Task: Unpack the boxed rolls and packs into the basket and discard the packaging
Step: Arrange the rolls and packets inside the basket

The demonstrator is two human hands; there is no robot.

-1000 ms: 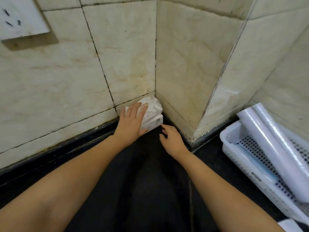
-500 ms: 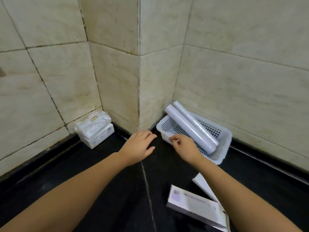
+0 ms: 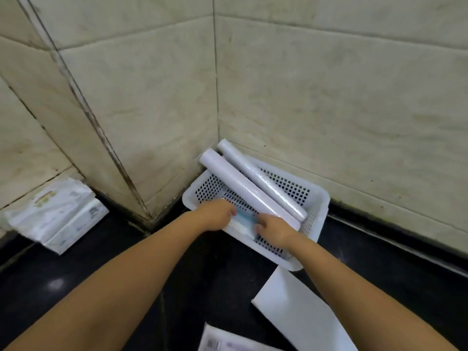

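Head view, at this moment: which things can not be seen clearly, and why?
- Pack with blue stripe in the basket: mostly covered by the left hand and right hand; grip unclear.
- Tissue packs on the left: blurred, print unreadable.
- Flat box at the bottom: cut off by the edge of the picture.
- Ends of the two rolls near the wall corner: contact with the wall unclear.

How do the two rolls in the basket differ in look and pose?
The front roll is smooth, matte and thicker; the rear roll is thinner with a glossy, crinkled wrap. The front roll lies nearer the hands, the rear roll nearer the wall. Both are pale, lie side by side and parallel, and slant across the white basket, upper ends over its far corner.
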